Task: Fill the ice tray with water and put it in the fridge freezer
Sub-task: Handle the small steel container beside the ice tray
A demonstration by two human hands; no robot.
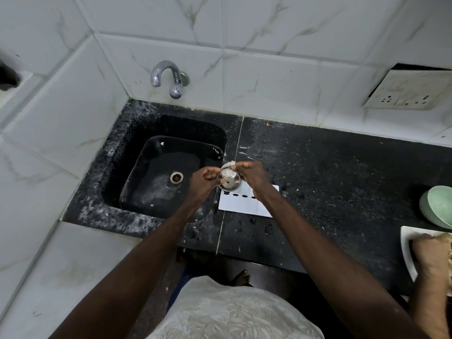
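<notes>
desk (342,172): black speckled stone, wet spots near the front edge.
sink (117,152): black basin set in the desk's left end, looks drained; tap (168,78) on the wall behind it, no water visibly running.
ice tray (241,204): white, flat on the desk just right of the sink, partly under the right forearm. A row of dark oval spots shows on it; can't tell whether any cells hold water.
steel cup (229,181): small shiny vessel held over the tray's near-sink end, apparently tipped toward the camera; contents unreadable.
left hand (204,183): grip closed on the steel cup's left side, fingertips pinching.
right hand (252,174): grip closed on the cup's right side and rim.
handling: tray likely light, thin plastic, somewhat flexy and slippery when wet; once filled it will slosh. Take it by both short ends, keep it level, move slowly to the freezer.
status: looks like the filling stage; freezer not in view.
</notes>
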